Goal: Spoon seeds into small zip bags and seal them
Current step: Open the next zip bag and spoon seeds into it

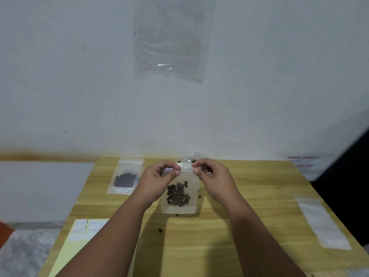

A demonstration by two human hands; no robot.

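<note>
Both hands up on the bag (180,204) at mid table (239,226): left hand (159,177) and right hand (212,175) each pinch the zip strip between thumb and forefinger, the two pinches close together at the middle of the strip, other fingers curled. Bag hangs upright from that pinch, seeds (178,193) clumped in its middle; can't tell if the bottom edge touches the table. Looks like the sealing step, and can't tell if any of the zip is locked yet. Risks as I see them: pinches sit mid-strip, so the outer ends of the zip could stay open if the fingers don't run all the way out to both corners, and the seeds would leak from there later. If the two tracks are misaligned, it could feel shut and still pop. A seed riding up into the track would block closure, more likely if the bag tips. Trapped air would leave it puffy and strain the seal. Loose seeds (160,230) are already lying on the table below and beside the bag, so spills happen here; any more could roll off the edge. Seed pouch (188,159) sits just behind the knuckles, so a forward push could knock it over. Done bag (125,176) lies flat on the left, well out of the way, empties (323,222) on the right, labels (79,230) near left
</note>
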